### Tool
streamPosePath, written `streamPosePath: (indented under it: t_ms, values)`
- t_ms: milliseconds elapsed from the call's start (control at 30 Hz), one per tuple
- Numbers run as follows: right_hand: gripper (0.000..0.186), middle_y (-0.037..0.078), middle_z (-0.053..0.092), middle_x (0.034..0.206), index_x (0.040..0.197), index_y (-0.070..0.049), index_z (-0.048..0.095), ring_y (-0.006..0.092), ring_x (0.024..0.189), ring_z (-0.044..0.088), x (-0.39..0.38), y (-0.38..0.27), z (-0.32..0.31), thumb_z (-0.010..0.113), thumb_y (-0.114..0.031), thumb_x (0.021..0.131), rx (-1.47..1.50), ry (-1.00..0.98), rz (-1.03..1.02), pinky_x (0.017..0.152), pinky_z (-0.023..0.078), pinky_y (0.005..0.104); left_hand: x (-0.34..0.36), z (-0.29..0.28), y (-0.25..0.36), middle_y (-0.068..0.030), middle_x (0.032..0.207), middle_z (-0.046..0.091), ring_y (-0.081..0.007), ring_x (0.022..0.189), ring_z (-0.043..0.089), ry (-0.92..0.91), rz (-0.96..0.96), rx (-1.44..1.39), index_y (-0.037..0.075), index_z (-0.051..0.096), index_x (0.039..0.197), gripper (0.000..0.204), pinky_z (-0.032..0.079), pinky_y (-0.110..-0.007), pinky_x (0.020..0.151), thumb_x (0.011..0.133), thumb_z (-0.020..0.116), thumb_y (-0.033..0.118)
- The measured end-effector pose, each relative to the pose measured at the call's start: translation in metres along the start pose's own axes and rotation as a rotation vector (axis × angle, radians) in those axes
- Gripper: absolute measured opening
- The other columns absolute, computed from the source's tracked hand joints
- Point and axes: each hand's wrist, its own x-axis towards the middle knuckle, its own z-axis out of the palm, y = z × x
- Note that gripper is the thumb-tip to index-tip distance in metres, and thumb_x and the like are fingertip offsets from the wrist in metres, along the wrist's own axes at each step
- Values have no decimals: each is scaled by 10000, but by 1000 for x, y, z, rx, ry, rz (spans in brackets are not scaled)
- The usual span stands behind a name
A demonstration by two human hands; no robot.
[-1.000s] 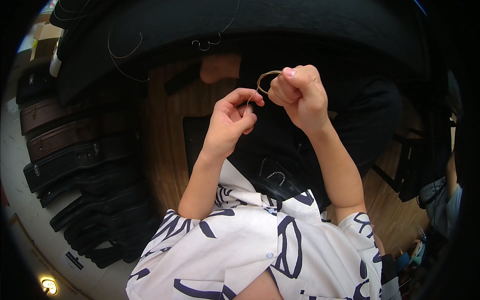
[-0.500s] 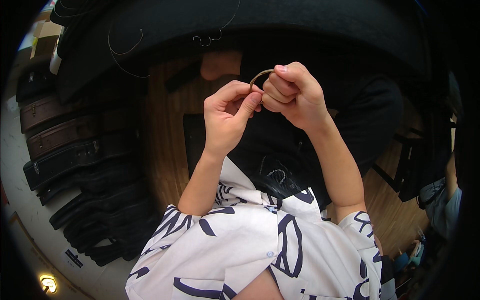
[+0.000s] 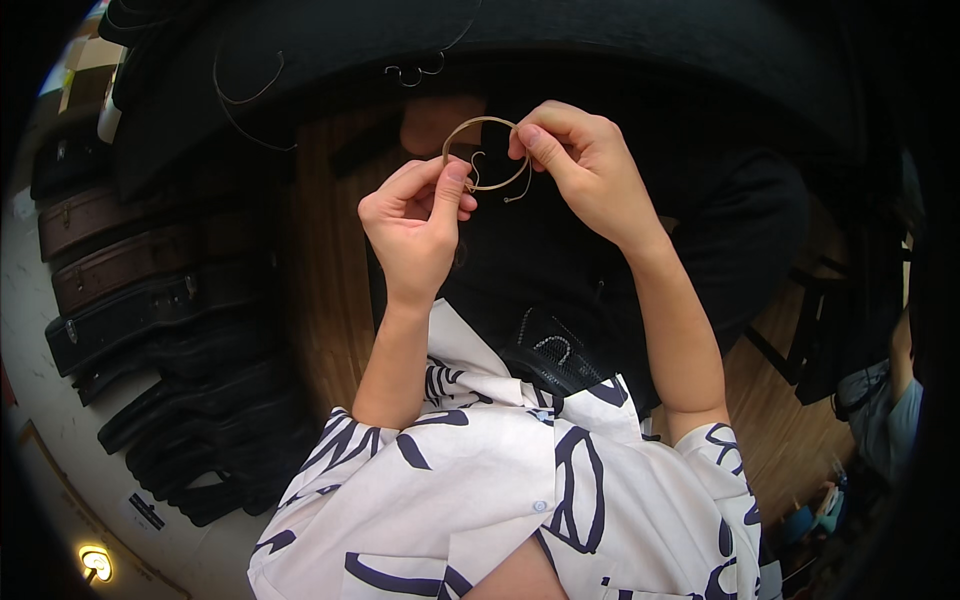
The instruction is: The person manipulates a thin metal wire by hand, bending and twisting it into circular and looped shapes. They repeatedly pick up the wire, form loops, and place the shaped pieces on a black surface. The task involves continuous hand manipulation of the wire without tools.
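Note:
A thin brass-coloured string is wound into a ring in front of me, over the dark lap area. My left hand pinches the ring's left side between thumb and fingers. On the opposite side, my right hand pinches it with thumb and forefinger. One loose tail of the string curls inside the ring beside my left fingertips. Another end, with a tiny knob, hangs below the ring near my right hand. The fingertips hide parts of the coil.
A black surface stretches across the far side, with a loose curled wire and a small bent wire on it. Several dark instrument cases stand in a row at left. Another person's sleeve shows at right.
My hands have moved apart, the left one shifting left and down. The ring, earlier mostly hidden by my right fist, now shows fully, with its loose ends visible.

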Motion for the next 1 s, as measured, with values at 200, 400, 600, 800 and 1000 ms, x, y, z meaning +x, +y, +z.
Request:
streamPosePath:
  t_ms: [200,400,600,800,1000]
  values:
    - [89,47,693,838,965,22,693,96,683,636,-2,-10,-2,656,-51,930,141,-118,167,628,512,229,3,-5,0,-72,813,685,-98,646,664,28,12,1,-58,742,952,87,527,-196,562,923,705,16]
    - [125,85,713,856,1016,26,684,126,715,690,-1,-10,-4,678,-13,898,263,-136,237,657,558,240,2,-2,-4,-65,817,706,-101,680,674,50,78,22,-33,749,984,96,529,-202,595,940,701,39]
    - [142,116,717,846,1015,48,672,162,723,726,-2,-11,2,679,-1,883,456,9,274,664,590,251,-1,3,-12,-93,883,716,-129,719,699,29,285,157,-49,744,997,94,559,-219,626,920,706,-9]
    - [79,111,703,817,947,44,640,170,716,740,-3,-10,4,663,11,879,547,74,302,650,610,245,-9,15,-16,-111,865,738,-157,729,723,27,357,155,-29,766,961,113,577,-244,648,849,755,-38]
    - [52,98,692,768,890,33,608,166,690,740,-3,-11,7,658,29,874,459,93,266,616,607,239,-10,14,-21,-101,863,736,-147,729,704,30,354,188,-7,769,944,131,558,-240,639,817,784,-34]
